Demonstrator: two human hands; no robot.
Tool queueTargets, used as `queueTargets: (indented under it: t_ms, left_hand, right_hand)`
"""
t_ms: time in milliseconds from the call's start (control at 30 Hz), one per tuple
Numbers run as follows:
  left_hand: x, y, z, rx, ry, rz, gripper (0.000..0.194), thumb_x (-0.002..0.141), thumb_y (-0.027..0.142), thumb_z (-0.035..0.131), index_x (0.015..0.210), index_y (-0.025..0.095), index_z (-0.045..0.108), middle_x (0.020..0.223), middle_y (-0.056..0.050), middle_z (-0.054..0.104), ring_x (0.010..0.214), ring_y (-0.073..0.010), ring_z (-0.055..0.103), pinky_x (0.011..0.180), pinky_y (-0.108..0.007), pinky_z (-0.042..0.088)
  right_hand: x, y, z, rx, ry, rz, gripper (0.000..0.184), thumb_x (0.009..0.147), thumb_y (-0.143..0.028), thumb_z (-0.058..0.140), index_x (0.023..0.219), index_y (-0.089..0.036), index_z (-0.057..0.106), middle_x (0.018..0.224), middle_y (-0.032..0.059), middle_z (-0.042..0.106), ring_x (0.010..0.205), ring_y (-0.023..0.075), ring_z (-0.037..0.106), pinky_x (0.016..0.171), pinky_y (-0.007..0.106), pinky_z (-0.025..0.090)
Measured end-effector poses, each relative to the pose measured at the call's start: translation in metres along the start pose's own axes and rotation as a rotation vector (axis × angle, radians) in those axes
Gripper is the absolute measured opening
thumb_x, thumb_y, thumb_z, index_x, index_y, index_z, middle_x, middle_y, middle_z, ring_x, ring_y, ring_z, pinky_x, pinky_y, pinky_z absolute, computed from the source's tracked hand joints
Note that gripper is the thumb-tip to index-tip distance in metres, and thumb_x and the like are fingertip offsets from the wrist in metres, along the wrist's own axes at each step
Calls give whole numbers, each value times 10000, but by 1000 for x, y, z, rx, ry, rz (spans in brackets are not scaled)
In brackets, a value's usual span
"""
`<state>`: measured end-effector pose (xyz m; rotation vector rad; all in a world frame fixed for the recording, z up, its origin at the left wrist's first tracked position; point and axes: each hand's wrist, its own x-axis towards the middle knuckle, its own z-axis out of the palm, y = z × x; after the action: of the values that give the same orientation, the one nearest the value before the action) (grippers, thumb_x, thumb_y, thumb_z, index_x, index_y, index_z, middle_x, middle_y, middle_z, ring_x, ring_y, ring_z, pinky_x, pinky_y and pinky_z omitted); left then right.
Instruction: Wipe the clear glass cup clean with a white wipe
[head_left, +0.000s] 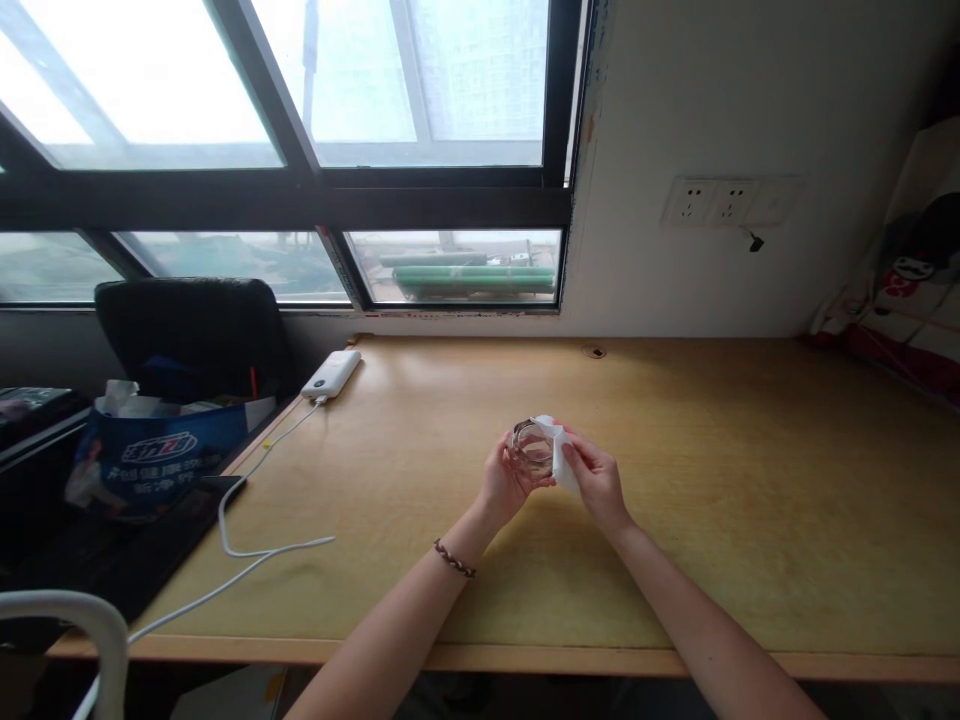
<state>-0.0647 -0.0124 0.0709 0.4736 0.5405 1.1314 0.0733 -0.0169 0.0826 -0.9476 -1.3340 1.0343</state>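
A small clear glass bowl or cup (533,452), its round mouth tilted toward me, is held above the wooden table (750,520). My left hand (505,484) is closed round its left side and underside. A braided bracelet (454,558) circles the left wrist. Between the fingers and thumb of my right hand (597,476) is a folded white tissue (562,463), pressed over the glass's right rim. The tissue hides part of that rim, and some of the fingertips behind the glass are out of sight.
A white power bank (331,375) lies at the table's far left edge, its white cable (259,553) looping toward the front. Left of the table are a black chair (191,325) and a blue bag (161,455). Sockets (712,202) are on the wall behind.
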Motion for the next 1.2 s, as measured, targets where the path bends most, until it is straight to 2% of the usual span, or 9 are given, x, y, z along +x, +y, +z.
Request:
queueTargets:
  t_ms: [167, 267, 367, 467, 600, 700, 800, 1000, 1200]
  left_hand:
    - [2, -3, -2, 76, -8, -65, 501, 764, 505, 319, 837, 96, 598, 585, -102, 601, 393, -165, 507, 343, -264, 369]
    - [1, -1, -4, 130, -80, -184, 557, 738, 544, 301, 833, 78, 590, 586, -137, 611, 368, -166, 501, 312, -233, 320]
    - [-2, 0, -6, 177, -179, -291, 610, 721, 579, 287, 874, 67, 581, 624, -170, 628, 355, -177, 504, 296, -227, 297]
    - [-4, -3, -4, 203, -168, -336, 584, 740, 552, 294, 901, 68, 581, 635, -168, 635, 372, -187, 521, 292, -225, 303]
    - [-3, -8, -2, 188, 25, -206, 457, 762, 465, 349, 851, 90, 594, 612, -121, 634, 397, -179, 538, 335, -244, 363]
    - [0, -9, -1, 133, 148, -78, 373, 761, 393, 373, 823, 102, 599, 608, -88, 629, 451, -184, 561, 390, -275, 418]
    - [1, -5, -1, 71, 123, -29, 364, 749, 360, 370, 853, 101, 603, 687, -100, 647, 499, -198, 577, 435, -313, 447]
    - [1, 2, -3, -90, 60, 47, 366, 749, 337, 408, 983, 116, 581, 856, -115, 656, 661, -208, 613, 598, -337, 476]
    - [1, 4, -2, -141, 37, 91, 358, 782, 386, 423, 1008, 152, 572, 904, -98, 655, 746, -198, 615, 653, -311, 469]
  right_hand:
    - [-2, 0, 1, -17, -28, 62, 328, 789, -407, 488, 1012, -215, 635, 923, 11, 675, 862, 225, 606, 753, 321, 476]
    - [-3, -2, 1, -25, -59, 90, 348, 791, -418, 477, 1006, -199, 639, 781, 2, 676, 712, 196, 616, 629, 279, 488]
    - [-1, -5, 0, -24, -77, 68, 329, 797, -401, 475, 987, -196, 649, 757, 0, 669, 727, 185, 609, 655, 270, 479]
    - [0, -7, -2, -6, -87, 56, 316, 808, -383, 466, 972, -187, 651, 792, 6, 670, 748, 177, 605, 677, 261, 473]
    - [0, -5, -2, -26, -80, 73, 343, 810, -403, 451, 979, -173, 642, 806, 20, 677, 733, 181, 613, 649, 260, 488]
    - [0, -2, 0, -35, -78, 50, 340, 791, -405, 483, 1007, -189, 631, 953, 38, 668, 857, 217, 609, 734, 302, 493]
    - [0, 1, 1, -3, -74, 41, 324, 779, -397, 505, 1013, -209, 628, 1093, 50, 619, 978, 240, 575, 821, 345, 473]
    - [3, 4, 0, 50, -54, 23, 280, 756, -348, 551, 987, -212, 632, 1180, 57, 563, 1088, 235, 515, 919, 368, 416]
    - [-1, 4, 1, -102, -75, -91, 257, 755, -275, 560, 999, -235, 629, 1210, 42, 538, 1131, 221, 479, 965, 378, 374]
